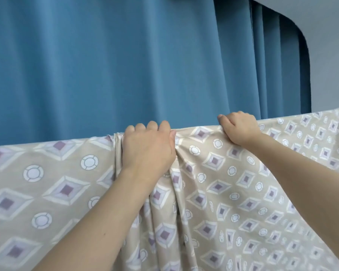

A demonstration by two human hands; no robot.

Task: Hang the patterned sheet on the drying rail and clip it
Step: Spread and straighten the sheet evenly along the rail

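Blue curtain [106, 65] behind, patterned sheet [47, 182] draped across mid-frame, left hand [149, 149] and right hand [239, 128] both clutching its top fold

The sheet [47, 192] is beige, printed with pale diamonds that have mauve centres and with small white rings. It hangs draped over a straight top edge that climbs from 9 o'clock toward 3 o'clock; the rail under that fold cannot be seen. Around the middle the cloth is gathered into deep vertical folds that run down toward 6 o'clock, while toward 9 o'clock it lies fairly smooth.
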